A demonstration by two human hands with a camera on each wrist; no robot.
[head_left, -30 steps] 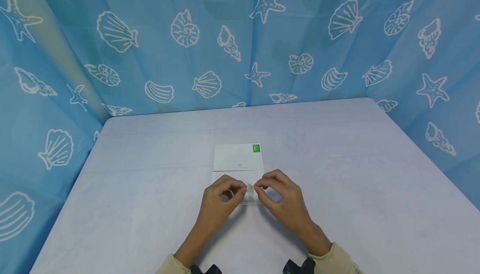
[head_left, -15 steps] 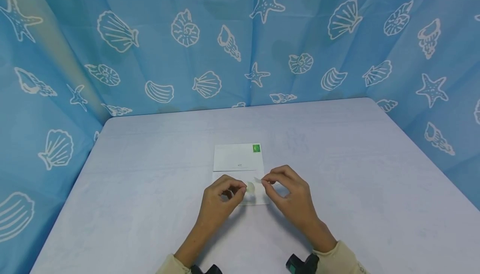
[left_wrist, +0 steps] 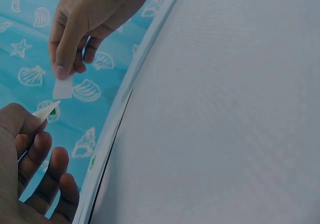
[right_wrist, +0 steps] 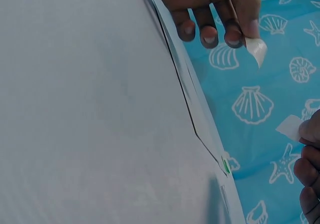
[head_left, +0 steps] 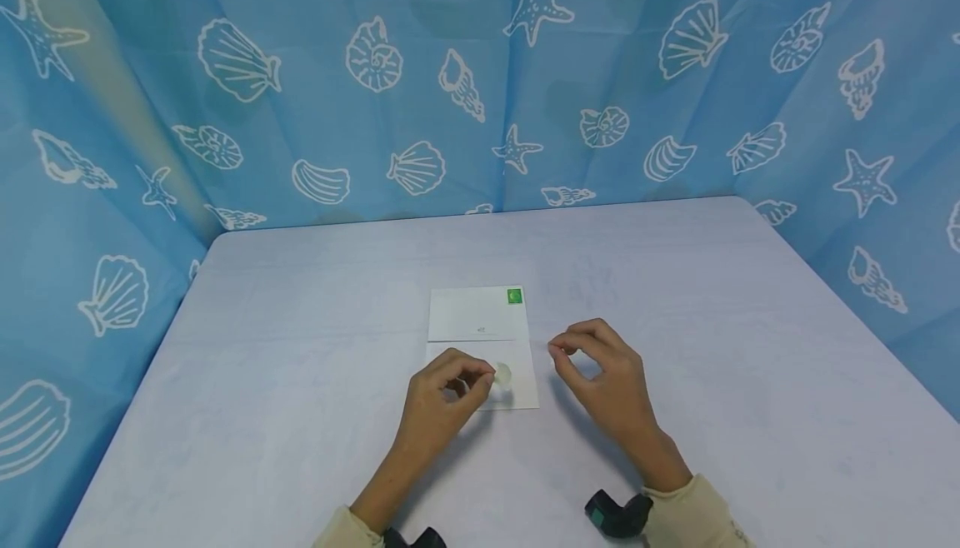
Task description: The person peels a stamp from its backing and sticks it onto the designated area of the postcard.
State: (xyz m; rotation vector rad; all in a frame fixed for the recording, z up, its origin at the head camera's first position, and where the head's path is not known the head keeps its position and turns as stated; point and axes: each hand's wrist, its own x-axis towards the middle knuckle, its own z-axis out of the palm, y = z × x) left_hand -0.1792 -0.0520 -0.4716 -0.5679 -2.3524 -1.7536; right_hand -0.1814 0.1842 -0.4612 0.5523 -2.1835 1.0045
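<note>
My left hand (head_left: 433, 398) pinches a small pale curled sticker (head_left: 502, 376) between thumb and index finger, above the white paper. In the left wrist view a bit of green shows on this sticker (left_wrist: 46, 112). Off to the right, my right hand (head_left: 611, 381) is raised, thumb and index finger pinching a white slip (right_wrist: 290, 128) that looks like backing paper; the head view hardly shows it. Beneath the left hand lies white paper (head_left: 521, 386), and just behind it a white envelope (head_left: 465, 311) with a green stamp (head_left: 514, 296) at its top right corner.
A white-covered table (head_left: 300, 306) spreads around the papers. Blue curtains (head_left: 315, 82) with white shell and starfish prints stand along its back and sides. Black devices (head_left: 618, 515) sit at both wrists, near the beige sleeves.
My right hand has pulled away from the left hand, up and to the right, taking the white slip with it. The left hand has stayed in place with the sticker.
</note>
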